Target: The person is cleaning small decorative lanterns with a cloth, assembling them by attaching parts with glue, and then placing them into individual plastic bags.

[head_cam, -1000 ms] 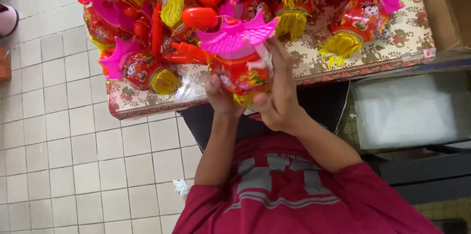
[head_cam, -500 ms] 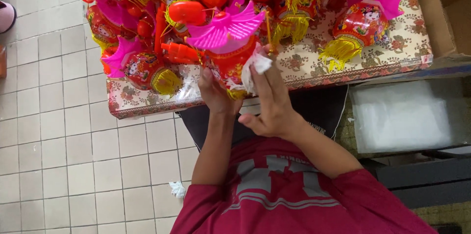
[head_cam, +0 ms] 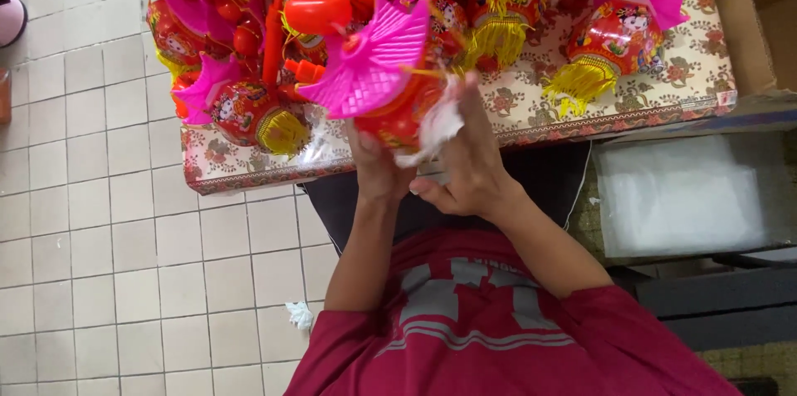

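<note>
Lantern (head_cam: 390, 89) raised since; pink top (head_cam: 374, 64) faces camera.

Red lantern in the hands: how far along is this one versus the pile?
Done, by the look of it: a heap of finished lanterns with pink fan tops and yellow tassels lies on the floral-cloth table. In hand: the left hand holds a red lantern from below, the right hand presses a white wrapper against it. Left: the wrapper covers only one side.

Lanterns (head_cam: 332, 39) crowd the table (head_cam: 548, 114) — near edge free.
</note>
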